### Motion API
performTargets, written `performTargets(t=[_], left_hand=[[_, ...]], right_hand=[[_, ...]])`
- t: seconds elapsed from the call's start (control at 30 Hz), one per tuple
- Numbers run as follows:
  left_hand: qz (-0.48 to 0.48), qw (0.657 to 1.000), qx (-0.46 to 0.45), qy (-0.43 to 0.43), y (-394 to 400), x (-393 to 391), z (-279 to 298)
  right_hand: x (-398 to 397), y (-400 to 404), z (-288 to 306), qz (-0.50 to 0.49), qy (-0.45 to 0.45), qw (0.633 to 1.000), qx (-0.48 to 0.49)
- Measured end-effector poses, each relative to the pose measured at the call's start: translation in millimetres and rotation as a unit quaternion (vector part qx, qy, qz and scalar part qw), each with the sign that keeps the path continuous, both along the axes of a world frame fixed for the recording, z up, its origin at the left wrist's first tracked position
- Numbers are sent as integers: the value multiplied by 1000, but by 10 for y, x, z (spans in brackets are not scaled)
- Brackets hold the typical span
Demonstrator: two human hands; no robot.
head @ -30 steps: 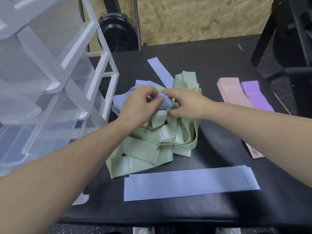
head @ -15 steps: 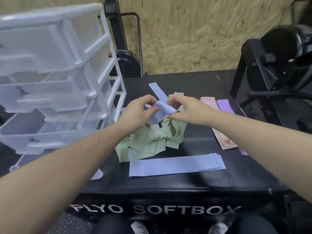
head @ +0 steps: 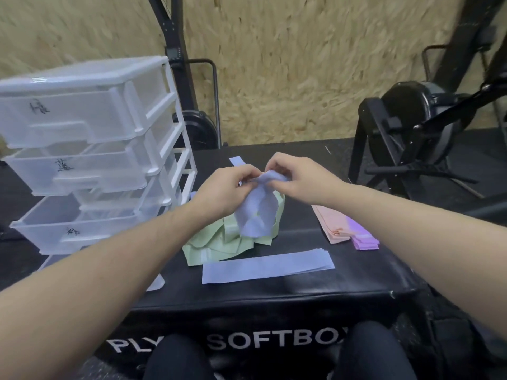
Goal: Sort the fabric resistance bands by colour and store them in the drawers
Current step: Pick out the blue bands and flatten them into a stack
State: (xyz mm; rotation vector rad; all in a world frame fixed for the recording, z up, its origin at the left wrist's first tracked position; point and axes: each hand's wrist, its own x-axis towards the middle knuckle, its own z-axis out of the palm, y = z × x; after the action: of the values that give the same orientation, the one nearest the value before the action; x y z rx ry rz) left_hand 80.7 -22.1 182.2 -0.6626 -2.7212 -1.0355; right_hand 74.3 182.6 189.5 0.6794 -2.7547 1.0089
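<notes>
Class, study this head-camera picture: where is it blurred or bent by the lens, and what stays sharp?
Head view: the wall is smeared by motion blur; the drawer unit leans and bows from wide-angle distortion; the forearms balloon near the lower corners; the blue band held by both hands is fairly sharp; lighting is soft, without glare.

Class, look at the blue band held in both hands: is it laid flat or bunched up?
Bunched up. The blue band hangs twisted and crumpled from the left hand and right hand, above the green pile.

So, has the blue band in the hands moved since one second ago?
Yes. The blue band, pinched by the left hand and right hand, was down in the green pile; now it hangs lifted above it.
</notes>
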Motion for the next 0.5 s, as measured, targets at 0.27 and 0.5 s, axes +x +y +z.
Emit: performTargets(t=[0.27, 0.5], left_hand=[[29, 997, 34, -60, 51, 285, -93], [42, 987, 74, -134, 104, 519, -165]], right_hand=[[369, 163, -21, -1, 2, 1000, 6], [600, 251, -70, -45, -34, 996, -70]])
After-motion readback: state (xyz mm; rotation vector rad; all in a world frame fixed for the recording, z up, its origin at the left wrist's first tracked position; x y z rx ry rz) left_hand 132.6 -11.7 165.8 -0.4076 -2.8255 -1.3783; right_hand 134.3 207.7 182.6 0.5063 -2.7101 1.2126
